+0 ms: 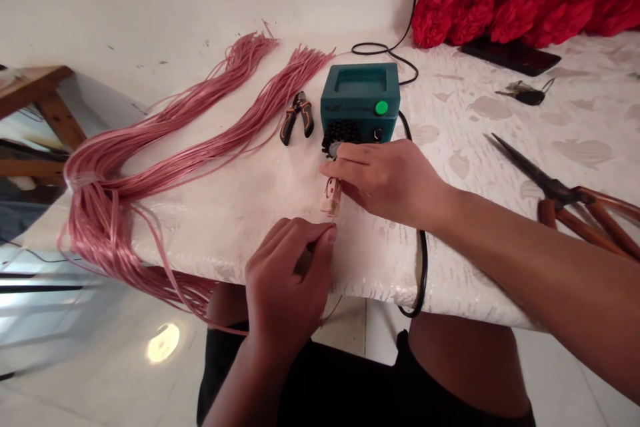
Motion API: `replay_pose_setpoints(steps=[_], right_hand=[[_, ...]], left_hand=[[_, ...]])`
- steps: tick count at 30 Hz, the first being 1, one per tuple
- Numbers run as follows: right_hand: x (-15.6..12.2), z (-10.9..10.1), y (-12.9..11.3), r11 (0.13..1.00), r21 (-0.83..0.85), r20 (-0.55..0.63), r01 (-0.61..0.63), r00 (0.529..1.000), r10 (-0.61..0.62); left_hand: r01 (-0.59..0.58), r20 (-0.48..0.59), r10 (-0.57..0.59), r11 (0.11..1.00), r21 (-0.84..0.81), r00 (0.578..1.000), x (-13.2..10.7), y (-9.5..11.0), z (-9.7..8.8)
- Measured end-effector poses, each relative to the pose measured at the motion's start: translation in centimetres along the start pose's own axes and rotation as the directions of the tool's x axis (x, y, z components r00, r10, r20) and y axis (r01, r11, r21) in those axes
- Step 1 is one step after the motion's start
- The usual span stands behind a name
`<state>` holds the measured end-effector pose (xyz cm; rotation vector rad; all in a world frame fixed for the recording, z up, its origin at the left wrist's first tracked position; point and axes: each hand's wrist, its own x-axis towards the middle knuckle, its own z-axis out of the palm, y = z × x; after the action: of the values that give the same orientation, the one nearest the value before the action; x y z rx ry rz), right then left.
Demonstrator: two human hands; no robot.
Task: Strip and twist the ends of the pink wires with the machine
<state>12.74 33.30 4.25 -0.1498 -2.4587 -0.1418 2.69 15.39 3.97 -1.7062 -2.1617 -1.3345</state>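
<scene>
A looped bundle of pink wires point(97, 180) lies at the table's left end. Nearer, the left hand point(285, 277) curls shut around a thin pink wire point(327, 313) at the near edge, while the right hand point(385, 180), fingers pressed together, rests just above a small pale connector point(333, 199), beside a teal box point(361, 100).

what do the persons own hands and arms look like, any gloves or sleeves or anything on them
The left hand and right hand are bare, with no gloves. The forearms have no sleeves, and no watch or bracelet shows. Black shorts are worn below.
</scene>
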Motion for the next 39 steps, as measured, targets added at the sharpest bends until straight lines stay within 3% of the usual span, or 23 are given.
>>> replay_pose_setpoints(steps=[19, 24, 31, 39], right_hand=[[0.2, -0.4, -0.3, 0.997, 0.034, 0.108, -0.069, 0.992, 0.065], [0.3, -0.6, -0.4, 0.995, 0.033, 0.154, -0.096, 0.984, 0.09], [0.3, -0.7, -0.5, 0.997, -0.01, 0.142, -0.074, 0.987, 0.075], [0.3, -0.6, -0.4, 0.999, -0.011, 0.101, -0.045, 0.994, 0.045]], left_hand=[[0.141, -0.026, -0.14, 0.989, 0.041, 0.99, 0.9, 0.5, 0.4], [0.125, 0.009, -0.127, 0.985, 0.115, 0.992, 1.4, 0.8, 0.0], [0.116, 0.032, -0.122, 0.98, 0.16, 0.992, 1.8, 1.0, -0.4], [0.143, 0.129, -0.171, 0.968, 0.206, 0.977, 2.2, 1.5, -0.9]])
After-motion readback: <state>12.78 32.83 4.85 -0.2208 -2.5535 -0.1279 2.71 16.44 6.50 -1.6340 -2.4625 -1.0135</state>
